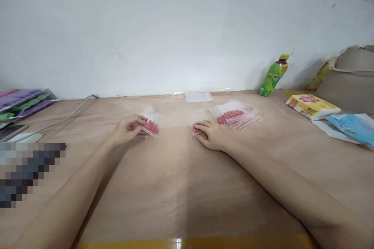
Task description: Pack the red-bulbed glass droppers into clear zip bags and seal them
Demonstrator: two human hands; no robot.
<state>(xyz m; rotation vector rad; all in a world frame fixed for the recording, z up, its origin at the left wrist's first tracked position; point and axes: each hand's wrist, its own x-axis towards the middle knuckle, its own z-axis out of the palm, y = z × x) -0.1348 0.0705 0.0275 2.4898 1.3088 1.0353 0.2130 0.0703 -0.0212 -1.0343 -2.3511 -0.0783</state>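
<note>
My left hand (132, 126) pinches a small clear zip bag (152, 124) with several red pieces inside, tilted just above the table left of the middle. Beneath it the edge of another clear bag shows. To the right of the middle, my right hand (209, 134) lies with its fingers on another clear bag (198, 116) with red pieces, partly covered by the fingers. Just beyond that hand, a fanned pile of similar bags (233, 113) rests on the table.
Near the wall lies a flat white packet (199, 97). A green bottle (273, 78), a yellow tissue pack (314, 106), a blue packet (355, 126) and a beige bag (350, 81) stand right. Purple and green packs (26, 103) and a grey cable (70, 116) lie left.
</note>
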